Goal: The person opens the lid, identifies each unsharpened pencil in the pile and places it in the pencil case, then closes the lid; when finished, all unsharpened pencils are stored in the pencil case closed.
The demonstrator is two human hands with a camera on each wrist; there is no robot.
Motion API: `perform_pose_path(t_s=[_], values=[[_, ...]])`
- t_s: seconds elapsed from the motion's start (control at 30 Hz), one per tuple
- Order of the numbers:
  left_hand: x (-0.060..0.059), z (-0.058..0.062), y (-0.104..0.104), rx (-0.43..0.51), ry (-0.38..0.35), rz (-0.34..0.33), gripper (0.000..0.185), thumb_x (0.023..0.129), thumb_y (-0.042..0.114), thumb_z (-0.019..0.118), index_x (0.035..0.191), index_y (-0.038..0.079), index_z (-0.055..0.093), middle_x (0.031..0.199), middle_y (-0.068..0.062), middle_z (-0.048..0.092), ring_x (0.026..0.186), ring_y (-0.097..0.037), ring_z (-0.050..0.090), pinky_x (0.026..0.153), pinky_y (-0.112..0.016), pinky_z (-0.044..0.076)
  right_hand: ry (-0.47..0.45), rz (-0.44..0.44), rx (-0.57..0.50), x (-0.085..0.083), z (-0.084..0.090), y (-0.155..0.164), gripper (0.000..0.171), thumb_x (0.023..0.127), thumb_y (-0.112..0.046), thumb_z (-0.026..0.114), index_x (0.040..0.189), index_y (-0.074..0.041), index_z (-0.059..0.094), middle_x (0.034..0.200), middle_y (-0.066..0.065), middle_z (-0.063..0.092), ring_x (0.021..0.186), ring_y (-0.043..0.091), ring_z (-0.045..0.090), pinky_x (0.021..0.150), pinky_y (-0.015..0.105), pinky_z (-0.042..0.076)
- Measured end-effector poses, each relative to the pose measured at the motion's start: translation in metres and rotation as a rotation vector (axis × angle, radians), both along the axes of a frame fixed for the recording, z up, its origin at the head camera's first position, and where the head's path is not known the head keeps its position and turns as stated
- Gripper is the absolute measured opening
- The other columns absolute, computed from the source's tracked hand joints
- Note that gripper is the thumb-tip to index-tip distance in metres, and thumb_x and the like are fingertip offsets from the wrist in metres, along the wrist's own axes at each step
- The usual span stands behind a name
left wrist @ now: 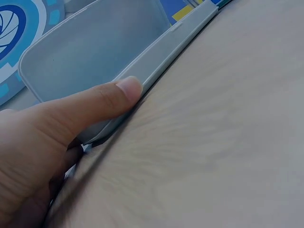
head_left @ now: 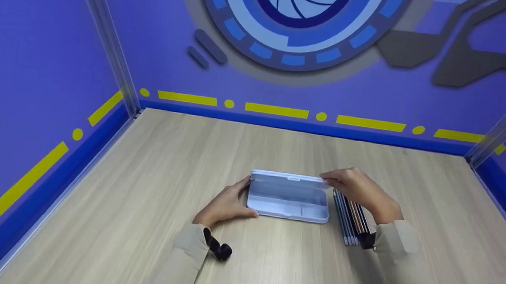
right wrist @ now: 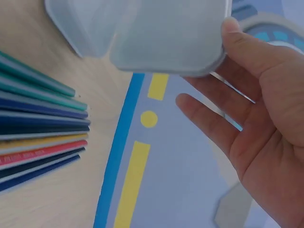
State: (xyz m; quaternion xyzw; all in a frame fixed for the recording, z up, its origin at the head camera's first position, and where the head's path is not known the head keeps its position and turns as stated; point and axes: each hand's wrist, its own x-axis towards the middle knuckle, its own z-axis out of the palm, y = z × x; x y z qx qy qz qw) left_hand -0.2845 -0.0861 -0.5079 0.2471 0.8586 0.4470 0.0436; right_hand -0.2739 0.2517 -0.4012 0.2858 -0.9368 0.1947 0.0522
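The pale blue plastic pencil case (head_left: 288, 203) is lying mid-table (head_left: 145, 175), lid half raised. Right hand (head_left: 362, 190) is pinching the lid edge; left hand (head_left: 227, 204) is bracing the base with straight fingers. Slipping could snap it shut or scatter the coloured pencils (head_left: 351, 218) alongside

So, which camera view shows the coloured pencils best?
The right wrist view: the coloured pencils lie side by side on the table, each colour distinct. The head view shows them partly hidden under the right hand. The left wrist view shows none.
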Motion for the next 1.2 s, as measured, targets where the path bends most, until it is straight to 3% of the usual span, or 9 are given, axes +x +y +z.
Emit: perform_pose_path(t_s=[0.2, 0.4, 0.57, 0.67, 0.77, 0.87, 0.93, 1.07, 1.2], values=[[0.002, -0.004, 0.0, 0.003, -0.003, 0.012, 0.113, 0.064, 0.037, 0.089, 0.152, 0.004, 0.025, 0.153, -0.015, 0.036, 0.141, -0.027, 0.033, 0.118, -0.04, 0.028, 0.009, -0.015, -0.077, -0.006, -0.008, 0.007, 0.021, 0.092, -0.004, 0.061, 0.11, -0.002, 0.072, 0.105, 0.013, 0.073, 0.096, 0.027, 0.07, 0.082, 0.04, 0.058], [0.003, -0.005, 0.003, 0.005, -0.007, 0.016, 0.111, 0.064, 0.036, 0.089, 0.151, 0.004, 0.027, 0.153, -0.014, 0.036, 0.141, -0.028, 0.033, 0.117, -0.041, 0.029, -0.023, -0.103, -0.205, -0.008, -0.018, 0.008, 0.022, 0.093, -0.008, 0.06, 0.111, -0.001, 0.071, 0.108, 0.015, 0.072, 0.098, 0.03, 0.069, 0.086, 0.045, 0.056], [0.005, -0.007, 0.0, -0.003, -0.027, 0.025, 0.11, 0.064, 0.036, 0.089, 0.151, 0.006, 0.029, 0.153, -0.015, 0.034, 0.142, -0.03, 0.031, 0.118, -0.044, 0.027, 0.016, -0.2, -0.366, -0.008, -0.029, 0.003, 0.021, 0.092, -0.015, 0.063, 0.107, -0.002, 0.072, 0.104, 0.011, 0.072, 0.094, 0.025, 0.069, 0.083, 0.043, 0.057], [0.007, -0.007, -0.002, -0.016, -0.04, 0.026, 0.109, 0.065, 0.037, 0.088, 0.151, 0.006, 0.03, 0.154, -0.016, 0.033, 0.143, -0.031, 0.03, 0.118, -0.044, 0.026, 0.046, -0.261, -0.443, -0.009, -0.035, -0.001, 0.023, 0.092, -0.02, 0.065, 0.105, -0.004, 0.073, 0.101, 0.01, 0.073, 0.094, 0.023, 0.068, 0.082, 0.041, 0.058], [0.007, -0.006, -0.003, -0.024, -0.04, 0.022, 0.108, 0.065, 0.038, 0.088, 0.151, 0.006, 0.029, 0.154, -0.016, 0.032, 0.143, -0.031, 0.03, 0.118, -0.045, 0.027, 0.03, -0.327, -0.498, -0.009, -0.04, -0.003, 0.03, 0.093, -0.028, 0.063, 0.11, -0.005, 0.072, 0.105, 0.01, 0.072, 0.098, 0.022, 0.066, 0.081, 0.029, 0.058], [0.006, -0.004, -0.003, -0.018, -0.037, 0.015, 0.109, 0.066, 0.038, 0.088, 0.151, 0.007, 0.028, 0.154, -0.016, 0.032, 0.143, -0.031, 0.03, 0.117, -0.045, 0.029, -0.05, -0.388, -0.583, -0.011, -0.042, -0.004, 0.041, 0.095, -0.038, 0.057, 0.119, -0.005, 0.067, 0.114, 0.011, 0.07, 0.105, 0.022, 0.064, 0.082, 0.016, 0.054], [0.005, -0.003, -0.002, -0.01, -0.033, 0.01, 0.11, 0.066, 0.039, 0.088, 0.152, 0.008, 0.027, 0.155, -0.014, 0.031, 0.143, -0.029, 0.03, 0.117, -0.044, 0.028, -0.137, -0.397, -0.676, -0.013, -0.043, -0.004, 0.051, 0.098, -0.043, 0.05, 0.128, -0.003, 0.06, 0.125, 0.014, 0.064, 0.115, 0.024, 0.061, 0.09, 0.014, 0.051], [0.004, -0.002, -0.001, 0.004, -0.015, 0.002, 0.112, 0.064, 0.039, 0.088, 0.153, 0.01, 0.026, 0.155, -0.013, 0.031, 0.143, -0.028, 0.03, 0.117, -0.043, 0.028, -0.308, -0.366, -0.827, -0.019, -0.046, -0.004, 0.067, 0.101, -0.05, 0.034, 0.142, 0.002, 0.043, 0.147, 0.019, 0.043, 0.137, 0.029, 0.042, 0.11, 0.029, 0.039], [0.003, -0.001, 0.001, -0.01, -0.02, 0.012, 0.112, 0.064, 0.04, 0.088, 0.152, 0.01, 0.026, 0.155, -0.014, 0.031, 0.143, -0.028, 0.03, 0.117, -0.043, 0.028, -0.4, -0.332, -0.811, -0.026, -0.052, -0.003, 0.076, 0.1, -0.057, 0.021, 0.151, -0.001, 0.026, 0.158, 0.016, 0.023, 0.146, 0.031, 0.024, 0.118, 0.043, 0.026]])
